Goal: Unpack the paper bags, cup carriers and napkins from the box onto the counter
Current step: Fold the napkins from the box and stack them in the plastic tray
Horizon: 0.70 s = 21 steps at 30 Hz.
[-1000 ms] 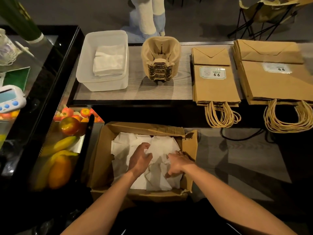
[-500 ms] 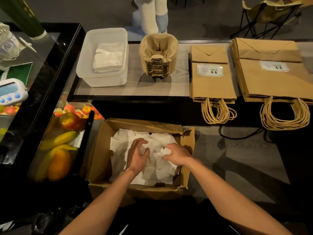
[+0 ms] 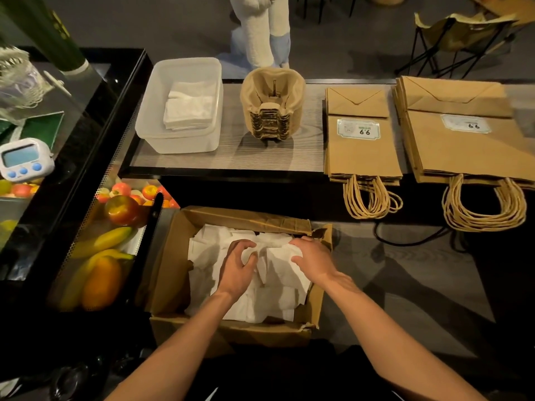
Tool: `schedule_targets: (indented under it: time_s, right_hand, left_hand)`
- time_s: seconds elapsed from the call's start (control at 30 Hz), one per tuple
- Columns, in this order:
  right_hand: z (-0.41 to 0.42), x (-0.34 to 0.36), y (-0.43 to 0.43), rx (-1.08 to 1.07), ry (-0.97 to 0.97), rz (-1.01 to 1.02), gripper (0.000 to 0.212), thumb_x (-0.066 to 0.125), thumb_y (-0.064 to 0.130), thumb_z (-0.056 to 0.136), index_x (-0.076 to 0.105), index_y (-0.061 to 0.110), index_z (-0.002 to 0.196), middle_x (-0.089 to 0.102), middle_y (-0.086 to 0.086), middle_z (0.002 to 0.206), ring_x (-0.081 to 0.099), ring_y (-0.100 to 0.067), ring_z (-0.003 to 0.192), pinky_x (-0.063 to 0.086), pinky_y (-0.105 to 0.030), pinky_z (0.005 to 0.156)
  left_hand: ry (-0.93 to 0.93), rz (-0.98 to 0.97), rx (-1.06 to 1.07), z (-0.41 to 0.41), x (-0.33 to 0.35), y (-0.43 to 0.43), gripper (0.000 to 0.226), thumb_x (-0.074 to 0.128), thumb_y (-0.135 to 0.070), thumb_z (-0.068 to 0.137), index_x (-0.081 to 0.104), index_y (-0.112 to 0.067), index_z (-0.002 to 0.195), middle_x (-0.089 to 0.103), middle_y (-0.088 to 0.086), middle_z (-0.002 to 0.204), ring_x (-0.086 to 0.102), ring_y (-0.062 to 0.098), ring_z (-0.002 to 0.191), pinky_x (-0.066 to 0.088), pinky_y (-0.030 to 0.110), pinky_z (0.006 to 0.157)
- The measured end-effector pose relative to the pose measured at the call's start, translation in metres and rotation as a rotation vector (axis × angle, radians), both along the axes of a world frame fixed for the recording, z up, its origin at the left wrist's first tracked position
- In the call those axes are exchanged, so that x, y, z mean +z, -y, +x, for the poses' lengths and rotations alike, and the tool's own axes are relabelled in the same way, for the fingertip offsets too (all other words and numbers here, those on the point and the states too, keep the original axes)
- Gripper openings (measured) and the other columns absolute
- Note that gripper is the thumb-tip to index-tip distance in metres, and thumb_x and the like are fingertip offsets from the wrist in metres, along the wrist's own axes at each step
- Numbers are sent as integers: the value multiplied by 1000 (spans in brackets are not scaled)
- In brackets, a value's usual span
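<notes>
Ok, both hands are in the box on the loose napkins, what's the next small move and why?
Probably gather the napkins between both hands and lift the bunch toward the clear tub. The left hand curls round some, the right hand rests on them opposite, they lie loose in the box, and the tub on the counter holds a napkin stack.

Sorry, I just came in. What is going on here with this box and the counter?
A person is unpacking a torn brown cardboard box that sits in front of the grey wooden counter. The left hand and the right hand are both inside it, fingers curled around loose white paper napkins. On the counter lie a clear plastic tub with folded white napkins, a stack of beige pulp cup carriers, a pile of small brown paper bags and a pile of large brown paper bags.
</notes>
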State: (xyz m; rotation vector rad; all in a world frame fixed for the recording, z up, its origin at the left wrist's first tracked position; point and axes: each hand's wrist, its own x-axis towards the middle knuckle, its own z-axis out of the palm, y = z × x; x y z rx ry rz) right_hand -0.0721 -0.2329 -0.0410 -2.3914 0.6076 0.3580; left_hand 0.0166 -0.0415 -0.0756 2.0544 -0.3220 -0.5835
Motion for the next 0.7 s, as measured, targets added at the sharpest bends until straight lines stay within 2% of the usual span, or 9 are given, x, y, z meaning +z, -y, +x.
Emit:
schedule_targets:
  time_s: [0.1,0.17,0.27,0.33,0.4,0.43,0.5,0.6,0.7]
  right_hand:
    - [-1,4,-3,17,32,-63,44,60,29,101,51,32,144,61,1,139,55,-23,128,41,-38,105]
    - [3,8,-2,14,43,-42,43,62,33,99,54,35,141,64,3,134,57,-21,124,42,-37,101]
    - [8,12,0,-63,112,220,42,73,25,91,62,33,131,63,6,133,54,-13,124,46,-29,95]
    - [10,15,2,-111,132,356,44,78,22,87,63,33,127,62,9,128,52,-10,124,44,-20,88]
    - [11,15,3,-98,127,319,44,77,25,88,62,32,129,62,9,123,57,-13,118,43,-18,79]
    - [12,16,3,-76,114,257,44,75,27,90,60,31,131,63,6,122,58,-16,114,44,-21,78]
    - [14,18,2,-58,90,148,43,71,31,93,57,33,134,64,2,122,58,-19,111,45,-27,80]
    - [14,18,-1,-84,98,153,41,71,33,93,57,35,132,64,3,118,60,-18,105,50,-29,77]
    - [15,16,-5,-179,133,265,43,75,27,90,60,30,130,62,7,124,57,-12,112,45,-24,80]
  left_hand:
    - [-33,-8,-6,-2,6,0,16,60,-20,102,61,-23,118,54,-8,124,56,10,114,41,-1,74]
    - [-95,-20,-37,-3,12,0,25,61,-30,102,58,-25,126,53,-14,125,53,6,113,40,1,75]
    - [-153,10,-161,-3,17,4,48,69,-42,95,52,-29,137,50,-20,128,48,-3,114,43,12,89]
    - [-119,85,-215,-1,14,8,40,71,-40,94,56,-29,129,60,-13,120,59,6,109,49,15,81]
    - [-104,116,-208,2,10,10,21,70,-36,95,61,-29,113,67,-8,102,66,13,93,52,15,68]
    - [-101,107,-196,4,9,9,17,70,-36,95,62,-29,109,68,-7,98,66,15,91,53,17,68]
    - [-101,72,-186,9,7,5,19,70,-38,95,65,-28,110,70,-6,101,66,15,95,53,17,73]
    - [-126,65,-168,14,7,1,30,70,-37,95,65,-21,120,70,-5,110,66,16,104,52,17,78]
    - [-254,6,-87,17,8,-4,50,71,-35,95,57,-11,136,63,0,131,58,28,126,48,37,101]
